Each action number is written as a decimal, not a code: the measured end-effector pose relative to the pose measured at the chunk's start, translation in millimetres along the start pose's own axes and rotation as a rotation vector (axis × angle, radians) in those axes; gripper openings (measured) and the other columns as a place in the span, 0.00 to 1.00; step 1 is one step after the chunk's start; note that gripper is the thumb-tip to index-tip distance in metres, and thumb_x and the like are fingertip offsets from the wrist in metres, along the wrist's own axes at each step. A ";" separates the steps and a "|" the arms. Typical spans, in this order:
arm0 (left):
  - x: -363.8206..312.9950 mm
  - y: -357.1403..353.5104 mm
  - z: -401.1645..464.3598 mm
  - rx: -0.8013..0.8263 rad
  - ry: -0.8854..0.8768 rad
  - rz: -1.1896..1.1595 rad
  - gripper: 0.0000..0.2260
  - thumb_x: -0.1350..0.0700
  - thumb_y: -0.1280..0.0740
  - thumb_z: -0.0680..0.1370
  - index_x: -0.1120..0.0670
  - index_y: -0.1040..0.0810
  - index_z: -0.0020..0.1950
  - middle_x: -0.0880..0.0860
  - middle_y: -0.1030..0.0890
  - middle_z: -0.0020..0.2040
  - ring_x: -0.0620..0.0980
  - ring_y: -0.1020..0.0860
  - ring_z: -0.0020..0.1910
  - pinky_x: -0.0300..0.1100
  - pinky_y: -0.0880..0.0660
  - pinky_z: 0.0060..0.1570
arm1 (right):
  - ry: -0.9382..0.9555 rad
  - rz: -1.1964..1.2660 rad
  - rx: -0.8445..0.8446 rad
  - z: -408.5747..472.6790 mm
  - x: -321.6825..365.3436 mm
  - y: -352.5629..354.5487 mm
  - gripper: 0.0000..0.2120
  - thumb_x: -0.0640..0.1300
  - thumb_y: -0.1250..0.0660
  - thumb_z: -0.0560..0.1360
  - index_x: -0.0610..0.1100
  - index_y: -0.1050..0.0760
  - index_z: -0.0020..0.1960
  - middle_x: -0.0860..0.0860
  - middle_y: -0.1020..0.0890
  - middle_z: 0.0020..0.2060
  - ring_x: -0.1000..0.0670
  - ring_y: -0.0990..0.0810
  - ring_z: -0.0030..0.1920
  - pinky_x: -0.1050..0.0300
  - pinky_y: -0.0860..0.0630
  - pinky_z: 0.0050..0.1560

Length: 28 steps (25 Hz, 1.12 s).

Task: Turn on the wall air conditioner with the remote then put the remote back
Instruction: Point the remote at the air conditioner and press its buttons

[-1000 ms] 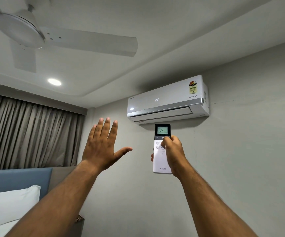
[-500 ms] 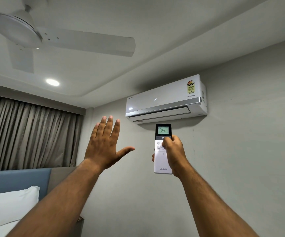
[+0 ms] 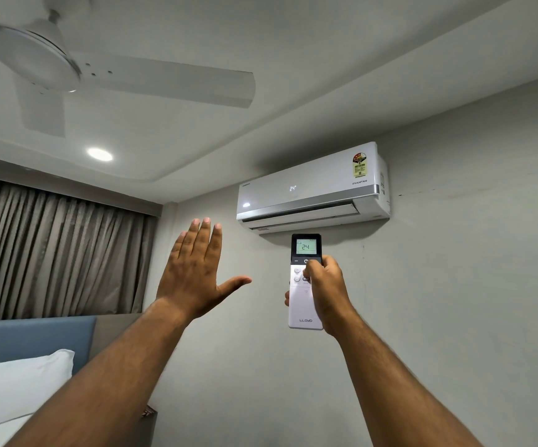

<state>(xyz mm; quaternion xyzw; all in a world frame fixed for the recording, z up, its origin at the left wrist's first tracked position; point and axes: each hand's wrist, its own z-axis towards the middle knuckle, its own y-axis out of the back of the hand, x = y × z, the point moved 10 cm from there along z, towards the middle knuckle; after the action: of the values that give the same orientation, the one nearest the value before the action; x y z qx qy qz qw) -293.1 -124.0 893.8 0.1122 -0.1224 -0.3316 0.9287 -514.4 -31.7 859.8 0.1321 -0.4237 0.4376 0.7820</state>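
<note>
A white wall air conditioner (image 3: 313, 188) hangs high on the grey wall; its front shows "24" and its flap is slightly lowered. My right hand (image 3: 325, 291) holds a white remote (image 3: 304, 301) upright just below the unit. The thumb rests near the power button, and the remote's screen reads 24. My left hand (image 3: 196, 272) is raised flat with the fingers together and the thumb out, to the left of the remote, holding nothing.
A white ceiling fan (image 3: 67, 66) hangs at the upper left with a round ceiling light (image 3: 100, 154) beside it. Brown curtains (image 3: 58, 253) cover the left wall. A blue headboard (image 3: 32, 340) and a white pillow (image 3: 16, 385) lie at the lower left.
Both hands have stayed almost in place, and the view has shifted only slightly. The air conditioner's flap looks a little more lowered than a second ago.
</note>
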 end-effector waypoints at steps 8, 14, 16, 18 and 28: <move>-1.2 0.6 1.7 0.009 0.005 0.012 0.51 0.22 0.59 0.70 0.61 0.59 0.78 0.58 0.57 0.78 0.56 0.59 0.78 0.52 0.58 0.76 | 0.014 -0.002 -0.005 1.0 1.5 2.7 0.10 0.41 0.41 0.74 0.44 0.31 0.55 0.40 0.19 0.39 0.43 0.18 0.26 0.49 0.19 0.29; -1.5 -2.0 1.6 0.016 0.006 0.023 0.51 0.22 0.60 0.70 0.61 0.59 0.78 0.58 0.58 0.78 0.56 0.60 0.78 0.52 0.60 0.75 | 0.010 -0.023 -0.003 2.6 -2.5 2.7 0.08 0.41 0.40 0.75 0.45 0.30 0.54 0.39 0.20 0.41 0.43 0.18 0.27 0.47 0.18 0.32; -1.1 -3.3 1.1 0.017 0.003 0.025 0.51 0.22 0.60 0.70 0.61 0.59 0.78 0.58 0.58 0.78 0.56 0.60 0.78 0.51 0.60 0.75 | 0.007 -0.022 -0.002 3.2 -3.8 2.4 0.08 0.41 0.41 0.75 0.45 0.30 0.54 0.39 0.20 0.40 0.43 0.18 0.26 0.48 0.18 0.31; -0.4 -4.4 0.7 0.013 0.005 0.021 0.51 0.22 0.59 0.70 0.61 0.59 0.78 0.58 0.58 0.78 0.56 0.59 0.78 0.52 0.59 0.75 | 0.003 -0.013 0.001 3.1 -5.4 1.6 0.08 0.41 0.41 0.75 0.44 0.30 0.54 0.40 0.20 0.39 0.42 0.18 0.26 0.48 0.19 0.30; 6.1 -6.4 1.2 -0.001 0.006 0.045 0.51 0.23 0.57 0.71 0.62 0.54 0.78 0.61 0.51 0.79 0.57 0.56 0.78 0.53 0.56 0.75 | -0.013 -0.041 0.007 2.9 -15.2 -0.2 0.09 0.41 0.40 0.75 0.45 0.30 0.55 0.40 0.19 0.40 0.43 0.18 0.27 0.48 0.18 0.31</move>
<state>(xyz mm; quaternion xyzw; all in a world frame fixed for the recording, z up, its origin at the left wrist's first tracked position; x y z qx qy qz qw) -292.7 -133.0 894.0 0.1102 -0.1219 -0.3105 0.9363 -519.8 -42.2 849.7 0.1462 -0.4246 0.4219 0.7876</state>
